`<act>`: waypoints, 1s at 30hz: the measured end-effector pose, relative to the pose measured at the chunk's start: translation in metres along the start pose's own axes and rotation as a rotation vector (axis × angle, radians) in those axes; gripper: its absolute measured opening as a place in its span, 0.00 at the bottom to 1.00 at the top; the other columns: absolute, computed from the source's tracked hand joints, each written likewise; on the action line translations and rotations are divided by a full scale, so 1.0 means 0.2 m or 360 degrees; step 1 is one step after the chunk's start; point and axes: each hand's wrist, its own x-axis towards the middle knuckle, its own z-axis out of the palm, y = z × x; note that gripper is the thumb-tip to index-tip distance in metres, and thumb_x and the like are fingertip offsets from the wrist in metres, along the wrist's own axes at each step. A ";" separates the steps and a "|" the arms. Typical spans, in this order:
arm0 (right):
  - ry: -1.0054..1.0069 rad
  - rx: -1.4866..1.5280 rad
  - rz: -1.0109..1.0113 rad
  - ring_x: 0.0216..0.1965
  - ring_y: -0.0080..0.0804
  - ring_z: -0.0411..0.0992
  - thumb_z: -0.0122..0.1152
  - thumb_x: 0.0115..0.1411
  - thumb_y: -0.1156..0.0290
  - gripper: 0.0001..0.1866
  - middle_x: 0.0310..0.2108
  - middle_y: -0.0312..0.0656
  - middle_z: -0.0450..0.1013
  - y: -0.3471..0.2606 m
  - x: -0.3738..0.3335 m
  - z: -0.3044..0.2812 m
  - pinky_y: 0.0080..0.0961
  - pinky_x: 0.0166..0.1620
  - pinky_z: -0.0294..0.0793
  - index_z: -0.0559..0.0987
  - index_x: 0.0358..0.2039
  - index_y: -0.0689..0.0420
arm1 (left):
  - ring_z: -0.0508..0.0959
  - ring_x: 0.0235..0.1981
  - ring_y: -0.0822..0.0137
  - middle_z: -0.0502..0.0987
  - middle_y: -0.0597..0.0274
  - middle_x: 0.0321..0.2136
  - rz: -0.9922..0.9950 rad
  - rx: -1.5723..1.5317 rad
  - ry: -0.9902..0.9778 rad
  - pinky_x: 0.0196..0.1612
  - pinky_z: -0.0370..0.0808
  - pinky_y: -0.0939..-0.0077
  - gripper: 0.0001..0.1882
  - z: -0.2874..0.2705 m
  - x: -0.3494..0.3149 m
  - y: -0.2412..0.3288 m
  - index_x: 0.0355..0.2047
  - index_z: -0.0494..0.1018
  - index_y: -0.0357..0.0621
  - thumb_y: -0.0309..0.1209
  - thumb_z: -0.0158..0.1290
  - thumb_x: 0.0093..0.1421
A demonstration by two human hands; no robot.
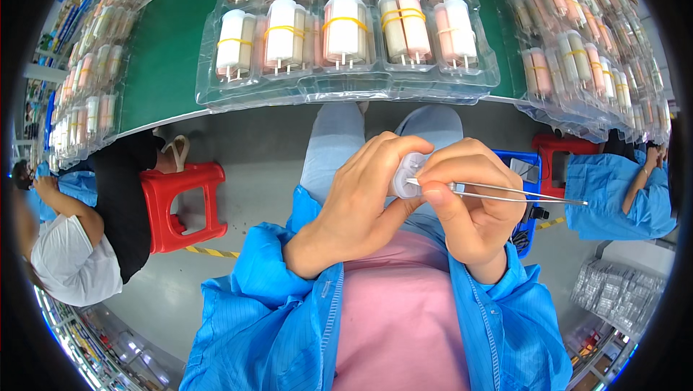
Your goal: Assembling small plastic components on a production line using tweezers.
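Pinches pale part (pixel 404 169) in left hand (pixel 364 192), above lap (pixel 332 149), short of the green worktop (pixel 170 45) edge. Pinches steel tweezers (pixel 538 195) between thumb and fingers of right hand (pixel 473 203), near end at the part; can't tell if touching. Faces clear tray (pixel 346 89) of banded tubes (pixel 346 30), with stacked trays (pixel 577 120) both sides.

I stand in a factory workshop: the green surface (pixel 170 66) with many plastic trays (pixel 317 89) and blue work jackets (pixel 267 333) show this.
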 end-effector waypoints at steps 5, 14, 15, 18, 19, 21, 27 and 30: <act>-0.0012 -0.0014 0.0011 0.24 0.34 0.72 0.66 0.47 0.79 0.06 0.25 0.44 0.75 -0.01 0.01 0.00 0.23 0.28 0.69 0.79 0.27 0.60 | 0.74 0.35 0.55 0.73 0.52 0.36 0.0001 0.0063 -0.0025 0.36 0.71 0.68 0.26 0.00 0.00 0.00 0.48 0.66 0.38 0.19 0.58 0.47; -0.0174 -0.0208 -0.0002 0.23 0.35 0.71 0.66 0.46 0.79 0.06 0.23 0.44 0.74 -0.05 0.05 -0.03 0.25 0.27 0.69 0.78 0.26 0.62 | 0.72 0.35 0.53 0.70 0.55 0.32 0.0188 0.0684 0.0028 0.34 0.67 0.63 0.30 0.00 0.01 -0.01 0.45 0.67 0.43 0.20 0.60 0.38; -0.0195 -0.0234 -0.0004 0.24 0.35 0.71 0.65 0.46 0.80 0.06 0.24 0.44 0.74 -0.05 0.05 -0.03 0.24 0.27 0.68 0.78 0.26 0.63 | 0.72 0.34 0.53 0.70 0.55 0.32 0.0195 0.0740 0.0022 0.33 0.67 0.63 0.30 0.00 0.01 -0.01 0.45 0.67 0.42 0.20 0.60 0.37; -0.0071 0.0047 0.0129 0.26 0.32 0.71 0.64 0.48 0.80 0.05 0.25 0.45 0.74 -0.04 0.03 -0.03 0.23 0.29 0.68 0.78 0.27 0.63 | 0.72 0.33 0.53 0.71 0.55 0.32 0.0144 0.0488 0.0081 0.33 0.67 0.63 0.27 0.01 0.02 0.00 0.44 0.67 0.42 0.20 0.60 0.40; 0.0001 0.0202 0.0196 0.27 0.31 0.71 0.63 0.49 0.81 0.05 0.26 0.46 0.74 -0.03 0.02 -0.03 0.22 0.30 0.68 0.78 0.27 0.64 | 0.73 0.33 0.53 0.71 0.54 0.33 0.0117 0.0431 0.0079 0.34 0.68 0.64 0.27 0.00 0.02 0.01 0.45 0.68 0.41 0.20 0.60 0.41; 0.0122 0.0312 0.0170 0.29 0.30 0.71 0.62 0.50 0.81 0.05 0.28 0.46 0.74 -0.02 -0.01 -0.04 0.22 0.32 0.68 0.78 0.29 0.64 | 0.74 0.33 0.55 0.73 0.53 0.35 0.0052 0.0316 0.0075 0.35 0.70 0.67 0.26 -0.01 0.02 0.04 0.46 0.68 0.41 0.20 0.61 0.44; 0.0117 0.0387 0.0198 0.31 0.30 0.71 0.62 0.51 0.80 0.07 0.31 0.48 0.74 0.00 -0.04 -0.04 0.21 0.35 0.70 0.78 0.32 0.65 | 0.74 0.33 0.58 0.72 0.54 0.34 0.0090 0.0226 0.0070 0.34 0.70 0.70 0.27 -0.01 0.01 0.03 0.46 0.68 0.39 0.19 0.62 0.44; 0.0093 0.0390 0.0181 0.32 0.30 0.72 0.62 0.51 0.80 0.07 0.31 0.48 0.74 0.00 -0.04 -0.03 0.22 0.35 0.70 0.78 0.32 0.65 | 0.74 0.32 0.59 0.72 0.54 0.34 0.0069 0.0177 0.0069 0.33 0.70 0.71 0.28 -0.01 0.01 0.04 0.46 0.68 0.39 0.19 0.63 0.43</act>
